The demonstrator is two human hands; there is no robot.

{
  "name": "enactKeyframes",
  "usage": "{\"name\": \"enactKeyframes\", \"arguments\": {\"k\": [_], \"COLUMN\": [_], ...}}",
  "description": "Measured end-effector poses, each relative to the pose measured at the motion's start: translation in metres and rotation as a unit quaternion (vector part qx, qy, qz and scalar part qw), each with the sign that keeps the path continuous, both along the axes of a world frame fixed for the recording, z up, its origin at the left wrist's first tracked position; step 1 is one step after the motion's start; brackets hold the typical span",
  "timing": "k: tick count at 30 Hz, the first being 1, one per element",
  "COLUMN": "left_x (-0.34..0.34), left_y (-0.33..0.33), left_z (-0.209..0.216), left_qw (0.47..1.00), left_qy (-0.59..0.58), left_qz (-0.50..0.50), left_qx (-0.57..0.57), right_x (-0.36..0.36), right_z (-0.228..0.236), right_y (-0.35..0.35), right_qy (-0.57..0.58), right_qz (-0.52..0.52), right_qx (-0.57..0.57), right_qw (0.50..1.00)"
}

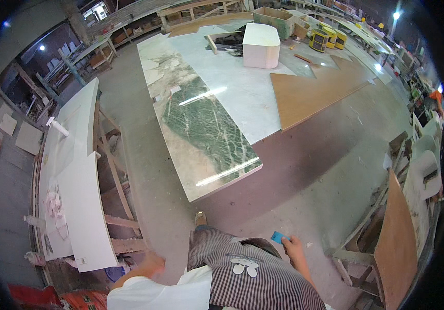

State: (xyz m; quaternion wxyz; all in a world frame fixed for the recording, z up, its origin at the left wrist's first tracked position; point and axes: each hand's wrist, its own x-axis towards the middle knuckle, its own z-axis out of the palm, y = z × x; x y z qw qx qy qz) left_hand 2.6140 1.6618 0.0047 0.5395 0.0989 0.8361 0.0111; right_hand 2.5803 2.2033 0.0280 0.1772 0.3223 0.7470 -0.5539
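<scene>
White glare streaks the marbled slab (201, 116) (rim bent, black).

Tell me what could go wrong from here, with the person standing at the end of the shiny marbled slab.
1. The right hand holds the small blue block by one end, so it might slip and drop to the floor.
2. A shoe shows close to the near edge of the marbled slab; a step forward could bump its corner.
3. The blurred left hand is near the white panel and might knock it.
</scene>
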Motion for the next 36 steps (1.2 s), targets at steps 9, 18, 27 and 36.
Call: {"name": "enactKeyframes", "arguments": {"k": [9,18,27,36], "left_x": [-0.194,-0.277,-0.276,-0.139], "left_y": [0.138,0.254,0.350,0.229], "left_z": [0.136,0.096,0.076,-0.067], "left_qw": [0.826,0.800,0.747,0.941], "left_qy": [0.547,0.569,0.562,-0.003], "left_qz": [0.025,-0.016,-0.278,-0.145], "left_qx": [0.136,0.190,0.221,0.305], "right_x": [0.000,0.041,0.070,0.078], "right_z": [0.014,0.007,-0.013,0.017], "right_y": [-0.007,-0.006,-0.010,-0.011], "right_qy": [-0.019,-0.004,0.027,0.015], "right_qz": [0.032,-0.012,-0.013,0.003], "right_qx": [0.065,0.073,0.092,0.108], "right_qw": [0.997,0.997,0.995,0.994]}}
